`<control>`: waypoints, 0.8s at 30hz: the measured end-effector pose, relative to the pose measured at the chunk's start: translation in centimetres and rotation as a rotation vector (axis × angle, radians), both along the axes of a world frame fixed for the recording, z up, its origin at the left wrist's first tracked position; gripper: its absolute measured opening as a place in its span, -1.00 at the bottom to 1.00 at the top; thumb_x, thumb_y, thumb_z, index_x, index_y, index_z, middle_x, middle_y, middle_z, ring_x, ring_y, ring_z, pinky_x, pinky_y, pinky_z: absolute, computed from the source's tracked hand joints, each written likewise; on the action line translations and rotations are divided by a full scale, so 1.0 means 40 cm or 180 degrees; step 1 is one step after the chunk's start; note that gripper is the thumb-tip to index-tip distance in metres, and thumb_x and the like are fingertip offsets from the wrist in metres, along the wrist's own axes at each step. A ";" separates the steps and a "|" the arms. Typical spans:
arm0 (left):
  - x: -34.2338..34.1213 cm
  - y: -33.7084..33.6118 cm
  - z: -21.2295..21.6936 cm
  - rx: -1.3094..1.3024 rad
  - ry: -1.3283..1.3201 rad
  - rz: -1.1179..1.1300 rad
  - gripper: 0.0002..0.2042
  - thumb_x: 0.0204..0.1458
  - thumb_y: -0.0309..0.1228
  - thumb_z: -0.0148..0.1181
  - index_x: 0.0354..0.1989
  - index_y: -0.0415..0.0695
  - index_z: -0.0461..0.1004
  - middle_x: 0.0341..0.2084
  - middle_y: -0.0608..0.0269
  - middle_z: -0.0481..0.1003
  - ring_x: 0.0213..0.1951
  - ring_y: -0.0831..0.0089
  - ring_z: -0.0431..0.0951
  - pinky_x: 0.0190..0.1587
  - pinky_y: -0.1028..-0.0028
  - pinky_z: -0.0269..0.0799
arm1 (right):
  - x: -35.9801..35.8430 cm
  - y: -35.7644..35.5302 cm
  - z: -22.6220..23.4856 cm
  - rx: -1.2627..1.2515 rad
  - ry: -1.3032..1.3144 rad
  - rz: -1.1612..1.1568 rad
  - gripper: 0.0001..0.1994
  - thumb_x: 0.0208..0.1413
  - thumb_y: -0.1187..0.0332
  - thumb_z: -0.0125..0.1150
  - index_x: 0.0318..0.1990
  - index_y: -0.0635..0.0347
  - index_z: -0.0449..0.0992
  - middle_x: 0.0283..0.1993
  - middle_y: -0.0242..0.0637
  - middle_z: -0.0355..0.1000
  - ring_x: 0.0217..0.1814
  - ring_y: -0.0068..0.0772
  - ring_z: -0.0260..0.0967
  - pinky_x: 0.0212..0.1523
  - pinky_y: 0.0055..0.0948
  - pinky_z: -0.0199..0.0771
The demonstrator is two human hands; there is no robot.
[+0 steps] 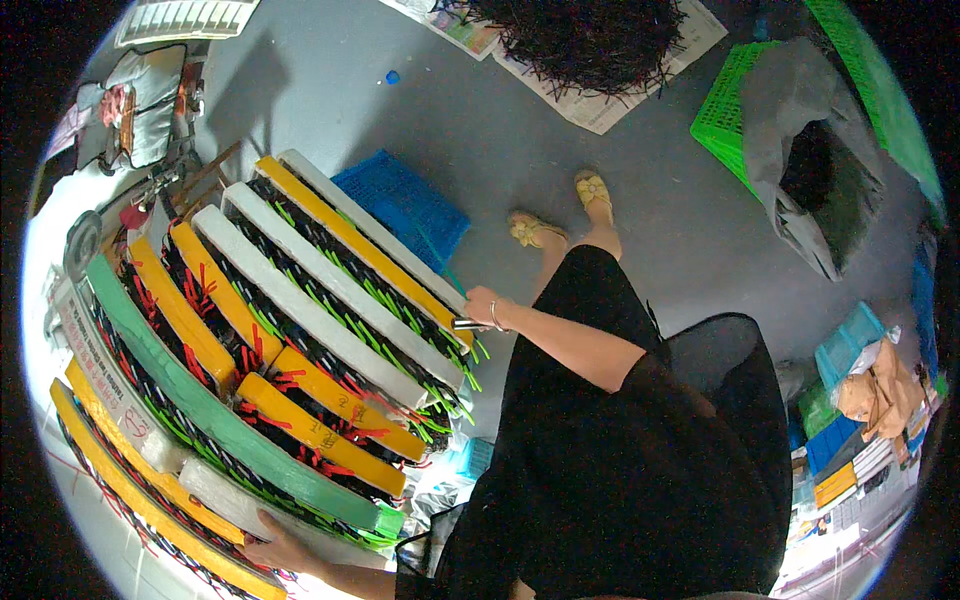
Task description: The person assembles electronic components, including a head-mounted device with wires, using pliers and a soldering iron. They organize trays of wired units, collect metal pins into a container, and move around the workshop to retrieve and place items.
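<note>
My right hand, with a bracelet at the wrist, is closed beside the near ends of the yellow and white strips. A short black-and-silver rod sticks out from under it; its kind is not clear. My left hand rests at the lower left on a white strip and the yellow strip next to it, thumb and fingers apart. Long yellow, white and green strips stand in rows, bundles of black wires with green and red ends lying between them.
A blue basket stands behind the strips. Dark wires are heaped on newspaper at the far side. A green crate with a grey sack is at the far right. A cluttered shelf lies at right.
</note>
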State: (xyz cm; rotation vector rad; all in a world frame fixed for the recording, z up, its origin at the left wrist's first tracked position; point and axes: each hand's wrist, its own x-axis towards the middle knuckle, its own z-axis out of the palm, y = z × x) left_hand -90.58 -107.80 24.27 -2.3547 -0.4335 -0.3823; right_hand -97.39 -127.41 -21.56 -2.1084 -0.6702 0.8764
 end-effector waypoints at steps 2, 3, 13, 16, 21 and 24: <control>-0.008 -0.005 0.012 0.0345 0.0191 -0.0259 -0.30 -0.14 0.12 -0.04 -0.15 -0.43 0.24 -0.13 -0.20 0.23 -0.09 0.00 0.24 -0.05 0.27 0.17 | -0.017 -0.031 -0.018 0.0611 0.0460 -0.0540 -0.85 -0.15 0.30 0.10 -0.61 0.15 0.42 -0.42 -0.33 0.41 -0.32 -0.33 0.29 -0.31 -0.39 0.30; -0.001 0.005 0.012 0.0362 0.0182 -0.0303 -0.30 -0.13 0.11 -0.05 -0.14 -0.44 0.23 -0.13 -0.20 0.24 -0.08 0.00 0.24 -0.04 0.27 0.16 | -0.019 -0.041 -0.040 0.0759 0.0756 -0.0561 -0.84 -0.14 0.28 0.07 -0.59 0.15 0.41 -0.47 -0.32 0.40 -0.38 -0.32 0.29 -0.33 -0.39 0.30; -0.023 -0.024 0.060 -0.0219 -0.0202 -0.0559 -0.46 -0.22 -0.04 0.16 -0.36 -0.39 0.31 -0.42 -0.17 0.36 -0.34 -0.04 0.35 -0.28 0.19 0.26 | 0.031 -0.215 0.121 0.2329 0.3053 -0.2923 -0.49 0.07 -0.12 -0.39 -0.45 0.12 0.34 -0.70 -0.42 0.15 -0.64 -0.57 0.12 -0.57 -0.53 0.13; -0.004 -0.063 0.060 -0.0485 -0.0624 -0.0605 -0.42 -0.30 0.03 0.17 -0.41 -0.36 0.29 -0.42 -0.13 0.33 -0.31 -0.06 0.33 -0.24 0.19 0.24 | 0.053 -0.205 0.042 0.1401 0.1959 -0.2131 -0.52 0.03 -0.12 -0.27 -0.30 0.13 0.35 -0.60 -0.33 0.22 -0.57 -0.49 0.16 -0.48 -0.49 0.20; -0.028 -0.003 0.029 -0.0532 -0.0598 -0.0279 -0.40 -0.31 0.07 0.14 -0.36 -0.31 0.28 -0.34 -0.05 0.33 -0.25 -0.01 0.33 -0.17 0.19 0.24 | 0.009 -0.167 0.070 0.0936 0.1905 -0.2011 -0.64 -0.09 0.03 0.07 -0.49 0.20 0.31 -0.62 -0.30 0.26 -0.58 -0.44 0.19 -0.52 -0.37 0.19; -0.018 -0.024 0.040 -0.0636 -0.0651 -0.0186 -0.44 -0.33 0.02 0.18 -0.38 -0.30 0.28 -0.31 -0.03 0.31 -0.22 0.00 0.32 -0.19 0.19 0.26 | -0.003 -0.216 0.064 0.1317 0.2028 -0.2233 -0.69 -0.08 0.13 0.11 -0.58 0.17 0.26 -0.66 -0.37 0.22 -0.66 -0.51 0.14 -0.61 -0.42 0.15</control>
